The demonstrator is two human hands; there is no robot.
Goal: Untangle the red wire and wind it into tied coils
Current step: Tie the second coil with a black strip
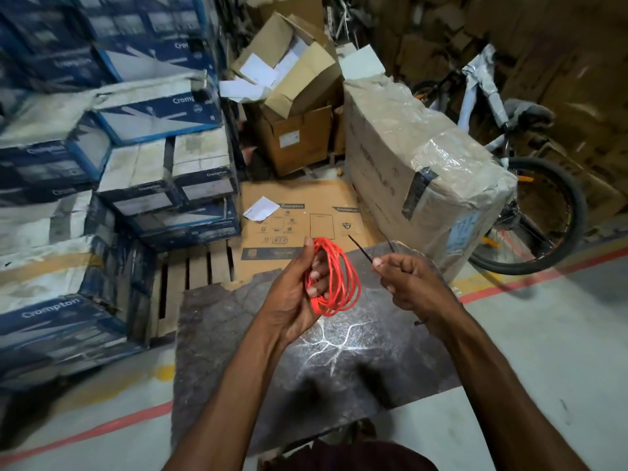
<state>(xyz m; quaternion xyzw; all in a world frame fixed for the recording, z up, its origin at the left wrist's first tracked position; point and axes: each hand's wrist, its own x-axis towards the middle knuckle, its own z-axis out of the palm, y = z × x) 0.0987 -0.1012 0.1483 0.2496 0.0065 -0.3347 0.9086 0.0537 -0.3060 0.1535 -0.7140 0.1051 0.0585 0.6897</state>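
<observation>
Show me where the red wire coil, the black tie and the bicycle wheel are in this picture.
red wire coil (350, 283), head view, right side of the loops
black tie (361, 249), head view, middle of the strip
bicycle wheel (579, 205), head view, right edge of the tyre

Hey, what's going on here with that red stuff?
A person is bundling wire. Their left hand grips a wound coil of red wire, while the right hand pinches a thin black tie beside it. The tie is not yet around the coil. Both are held above a dark slab on the floor.
</observation>
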